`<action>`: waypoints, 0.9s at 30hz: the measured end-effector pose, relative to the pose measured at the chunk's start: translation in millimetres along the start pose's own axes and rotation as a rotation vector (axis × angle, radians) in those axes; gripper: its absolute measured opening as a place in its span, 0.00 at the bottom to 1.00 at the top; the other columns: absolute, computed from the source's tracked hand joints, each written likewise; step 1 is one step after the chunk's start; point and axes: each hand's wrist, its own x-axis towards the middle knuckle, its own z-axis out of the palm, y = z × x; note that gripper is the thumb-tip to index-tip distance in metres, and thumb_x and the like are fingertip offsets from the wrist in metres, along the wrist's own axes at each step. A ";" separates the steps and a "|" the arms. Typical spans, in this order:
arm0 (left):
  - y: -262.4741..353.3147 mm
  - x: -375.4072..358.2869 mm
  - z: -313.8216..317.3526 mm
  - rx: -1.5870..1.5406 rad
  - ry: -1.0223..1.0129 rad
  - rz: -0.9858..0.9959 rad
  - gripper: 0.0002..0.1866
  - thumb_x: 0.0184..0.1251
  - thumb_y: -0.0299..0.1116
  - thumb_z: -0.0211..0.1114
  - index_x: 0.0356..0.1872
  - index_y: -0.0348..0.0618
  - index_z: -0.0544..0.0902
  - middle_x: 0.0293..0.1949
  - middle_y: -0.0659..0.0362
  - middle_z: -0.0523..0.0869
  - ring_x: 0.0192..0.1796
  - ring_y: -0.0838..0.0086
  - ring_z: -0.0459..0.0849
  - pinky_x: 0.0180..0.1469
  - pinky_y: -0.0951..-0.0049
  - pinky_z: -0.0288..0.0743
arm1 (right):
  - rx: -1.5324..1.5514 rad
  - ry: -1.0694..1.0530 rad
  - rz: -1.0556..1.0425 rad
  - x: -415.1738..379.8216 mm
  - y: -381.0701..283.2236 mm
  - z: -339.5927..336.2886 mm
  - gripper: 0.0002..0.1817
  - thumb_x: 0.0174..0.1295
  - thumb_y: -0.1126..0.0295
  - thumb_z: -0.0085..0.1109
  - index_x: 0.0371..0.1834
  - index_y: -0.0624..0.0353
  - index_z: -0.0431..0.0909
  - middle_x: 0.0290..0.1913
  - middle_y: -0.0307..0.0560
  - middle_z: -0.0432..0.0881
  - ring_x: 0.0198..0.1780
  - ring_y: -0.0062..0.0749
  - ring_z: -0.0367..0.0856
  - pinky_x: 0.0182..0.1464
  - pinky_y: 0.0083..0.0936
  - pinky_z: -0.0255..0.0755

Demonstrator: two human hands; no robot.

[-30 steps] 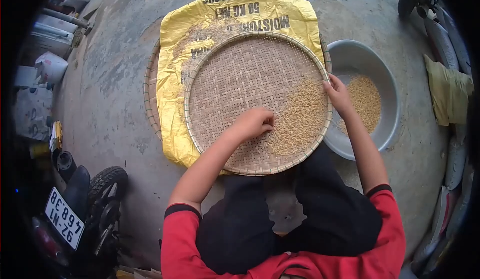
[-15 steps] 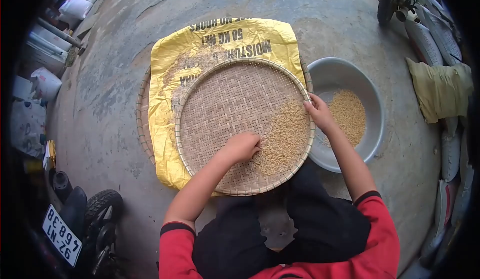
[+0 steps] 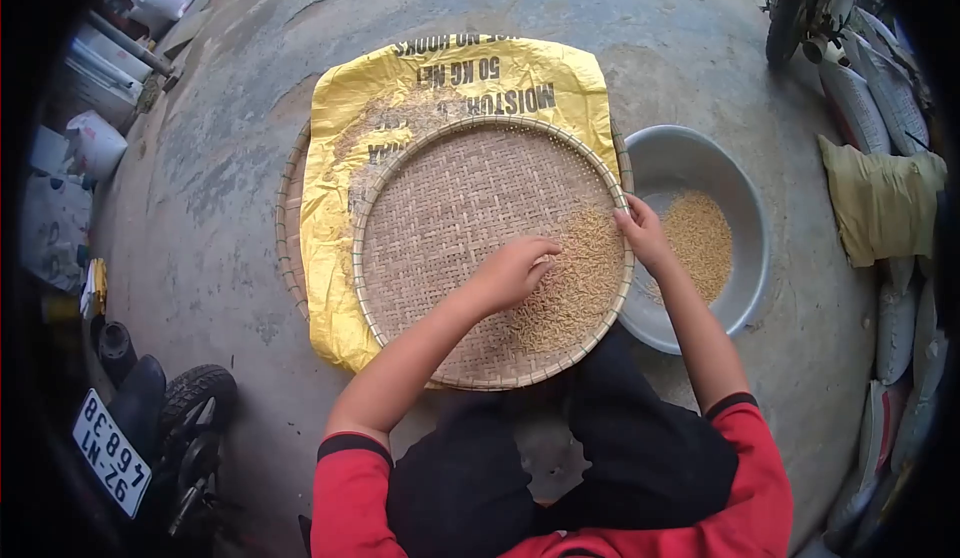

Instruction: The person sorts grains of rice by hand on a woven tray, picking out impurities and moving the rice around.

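Note:
A round woven bamboo winnowing tray (image 3: 440, 198) rests in front of me near my knees. Unhusked rice grain (image 3: 580, 278) lies heaped along its right side. Over the left edge of that heap is my left hand (image 3: 515, 273), thumb and forefinger slightly apart, with nothing visible between them. My right hand (image 3: 646, 234) grips the tray's right rim, thumb on the inner side. Beneath the tray lies a yellow printed sack (image 3: 335, 248) strewn with husky bits, on top of another woven tray (image 3: 292, 218) that is mostly hidden.
At the right stands a metal basin (image 3: 745, 288) holding more grain (image 3: 700, 243). A parked motorbike (image 3: 165, 428) is at lower left, another motorbike (image 3: 790, 18) at upper right. Filled sacks (image 3: 880, 88) line the right side; white bags (image 3: 95, 143) sit at the left.
My left hand has moved up and to the right across the grain, its fingers less curled than before. My right hand stays on the rim. The view has shifted slightly.

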 end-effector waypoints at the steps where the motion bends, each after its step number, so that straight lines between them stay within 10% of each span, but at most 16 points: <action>1: -8.1 -8.4 -5.4 -0.033 -0.002 -0.107 0.16 0.63 0.29 0.59 0.52 0.40 0.76 0.49 0.51 0.80 0.51 0.61 0.79 0.55 0.67 0.71 | -0.010 0.008 -0.008 -0.6 0.7 -0.4 0.29 0.63 0.65 0.58 0.63 0.69 0.62 0.41 0.39 0.78 0.39 0.17 0.73 0.43 0.17 0.69; 8: -40.9 -28.9 -22.6 -0.095 -0.016 -0.421 0.15 0.55 0.28 0.67 0.44 0.38 0.76 0.36 0.54 0.81 0.37 0.68 0.79 0.43 0.69 0.75 | -0.043 0.021 0.019 -0.8 2.8 -2.0 0.29 0.63 0.64 0.58 0.63 0.69 0.63 0.41 0.39 0.78 0.40 0.16 0.73 0.44 0.17 0.69; 27: -25.6 -9.4 7.6 0.147 -0.147 -0.292 0.08 0.57 0.34 0.65 0.36 0.47 0.77 0.38 0.57 0.78 0.44 0.62 0.79 0.44 0.63 0.74 | -0.053 -0.008 0.027 -0.3 2.8 -4.0 0.28 0.64 0.63 0.57 0.63 0.68 0.63 0.42 0.38 0.78 0.42 0.17 0.73 0.48 0.17 0.68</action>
